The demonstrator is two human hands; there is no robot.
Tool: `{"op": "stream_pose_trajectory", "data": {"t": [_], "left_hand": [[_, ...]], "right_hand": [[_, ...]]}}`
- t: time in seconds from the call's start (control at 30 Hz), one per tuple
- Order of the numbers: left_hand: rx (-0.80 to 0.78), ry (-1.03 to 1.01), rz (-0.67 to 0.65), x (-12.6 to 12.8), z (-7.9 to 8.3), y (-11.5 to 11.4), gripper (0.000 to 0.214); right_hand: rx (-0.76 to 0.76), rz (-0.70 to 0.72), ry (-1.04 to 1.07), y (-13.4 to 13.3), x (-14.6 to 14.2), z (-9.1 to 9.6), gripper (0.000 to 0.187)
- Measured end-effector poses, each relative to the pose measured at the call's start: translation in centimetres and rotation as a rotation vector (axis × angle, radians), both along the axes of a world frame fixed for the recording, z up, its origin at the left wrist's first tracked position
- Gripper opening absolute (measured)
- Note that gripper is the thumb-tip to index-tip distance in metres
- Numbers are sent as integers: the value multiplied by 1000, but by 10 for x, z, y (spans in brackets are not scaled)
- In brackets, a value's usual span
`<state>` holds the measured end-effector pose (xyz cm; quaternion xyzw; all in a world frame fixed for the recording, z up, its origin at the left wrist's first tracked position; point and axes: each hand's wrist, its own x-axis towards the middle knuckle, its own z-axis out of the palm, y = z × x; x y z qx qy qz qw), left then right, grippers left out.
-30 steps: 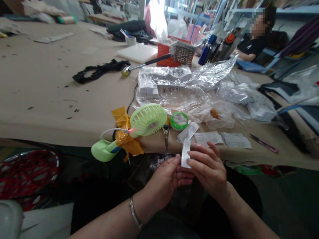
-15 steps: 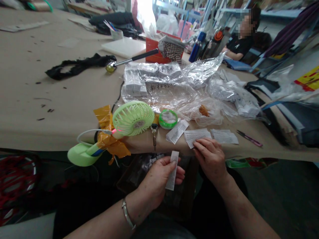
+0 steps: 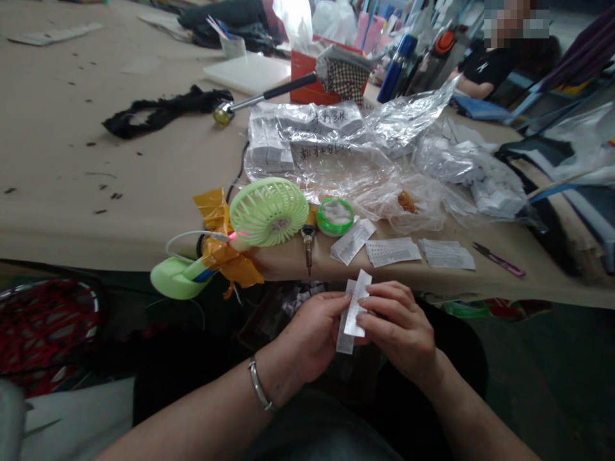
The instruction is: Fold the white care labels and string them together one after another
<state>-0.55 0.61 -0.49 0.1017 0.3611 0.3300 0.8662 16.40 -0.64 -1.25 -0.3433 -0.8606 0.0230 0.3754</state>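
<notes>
In front of the table edge, my left hand [image 3: 314, 333] is closed on a narrow white label strip [image 3: 344, 342]. My right hand [image 3: 401, 326] pinches a second white label [image 3: 358, 304], which overlaps the first one at a slight tilt. Fine print on both strips is too small to read. Just beyond my hands, along the table edge, lie three fanned piles of printed labels: a left pile [image 3: 353, 241], a middle pile [image 3: 393, 251] and a right pile [image 3: 448, 254].
A green clip fan [image 3: 269, 212] is taped to the table edge, beside a pointed tool [image 3: 308, 250] and a green round tub [image 3: 335, 216]. Purple-handled snips [image 3: 500, 259] lie right. Behind are plastic-wrapped paper bundles [image 3: 312, 137] and a hammer-like tool [image 3: 264, 99]. A person [image 3: 485, 70] sits at the back right.
My right hand has left the middle label pile and come to my left hand with a label between its fingers. The whole view has shifted slightly.
</notes>
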Motion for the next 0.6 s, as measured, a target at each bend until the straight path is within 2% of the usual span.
{"op": "stream_pose_trajectory", "data": {"t": [0.07,0.23,0.5,0.6], "left_hand": [[-12,-43,49,0,-2,-1,8],[-50,-66,96,-2,-5,-4,7],[17,-49,60,-1,-6,-5,7],[18,31,53,-1,-6,-6,8]], "right_hand": [[-36,58,-27,-8,-9,-5,16],[-68,68,-59,-14,-14,-14,17],[-68,92,-41,-17,-21,-15,19],[-80,71,-25,-17,-11,-12,31]]}}
